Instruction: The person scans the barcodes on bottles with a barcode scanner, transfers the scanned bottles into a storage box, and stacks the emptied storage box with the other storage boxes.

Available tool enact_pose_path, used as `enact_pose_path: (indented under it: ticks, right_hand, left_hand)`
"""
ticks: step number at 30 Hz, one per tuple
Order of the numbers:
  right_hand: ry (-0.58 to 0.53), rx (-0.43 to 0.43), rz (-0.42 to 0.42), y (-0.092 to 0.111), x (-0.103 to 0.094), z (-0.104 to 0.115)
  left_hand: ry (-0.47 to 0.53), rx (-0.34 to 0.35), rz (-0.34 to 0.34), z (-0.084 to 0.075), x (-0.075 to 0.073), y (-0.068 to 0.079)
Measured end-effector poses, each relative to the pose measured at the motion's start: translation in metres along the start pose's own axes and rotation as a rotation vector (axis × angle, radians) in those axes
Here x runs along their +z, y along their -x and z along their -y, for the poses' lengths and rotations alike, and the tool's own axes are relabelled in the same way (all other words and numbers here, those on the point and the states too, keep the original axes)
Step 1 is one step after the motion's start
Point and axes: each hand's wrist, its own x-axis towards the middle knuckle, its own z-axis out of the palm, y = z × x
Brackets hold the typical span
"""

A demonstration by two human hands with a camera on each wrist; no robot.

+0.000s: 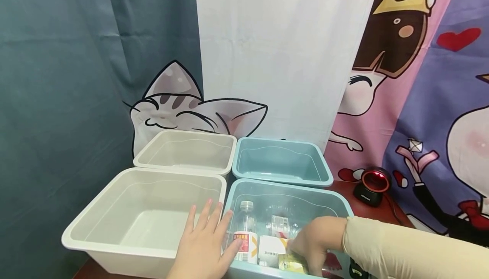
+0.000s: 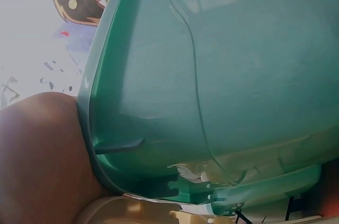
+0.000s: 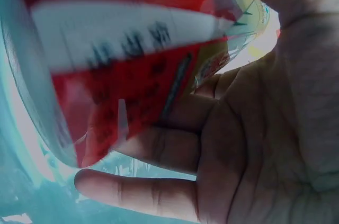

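My left hand (image 1: 204, 243) has its fingers spread straight over the adjoining rims of the front cream bin (image 1: 149, 251) and front blue bin (image 1: 290, 185). In the left wrist view, part of this hand (image 2: 45, 155) touches the blue bin's rim. Inside that bin, my right hand (image 1: 311, 240) reaches down among bottles. Its thumb and fingers wrap a clear bottle with a red-and-white label (image 3: 122, 75) in the right wrist view. Beside it lie a yellow can-like item (image 1: 292, 265), a white-labelled bottle (image 1: 270, 247) and a clear bottle with a red-and-white label (image 1: 246, 240).
Behind stand a smaller cream bin (image 1: 183, 168) and a smaller blue bin (image 1: 282, 181). A black scanner (image 1: 370, 192) glowing red sits on the red table to the right. Printed curtains (image 1: 282, 58) hang close behind the bins.
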Motion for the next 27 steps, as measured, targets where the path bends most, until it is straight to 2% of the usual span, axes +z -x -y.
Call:
enact_pose_path:
  ticks: [4, 9, 12, 18, 27]
  right_hand:
    - [-0.083, -0.005, -0.011, 0.006, -0.003, -0.008]
    - [-0.174, -0.006, -0.035, 0.013, -0.009, -0.018]
    - [-0.194, -0.025, -0.09, 0.017, -0.013, -0.023]
    - [-0.257, -0.082, -0.21, 0.027, -0.022, -0.039]
    - [-0.45, -0.224, -0.31, 0.036, -0.031, -0.06]
  left_hand:
    - [0.006, 0.001, 0.01, -0.001, -0.001, -0.002]
    - [0.062, -0.023, 0.131, -0.001, -0.005, -0.004]
    - [0.084, -0.029, 0.175, 0.0, -0.005, -0.004]
    - [0.053, -0.014, 0.159, 0.002, -0.001, -0.001]
    - [0.078, -0.025, 0.149, -0.001, -0.001, -0.001]
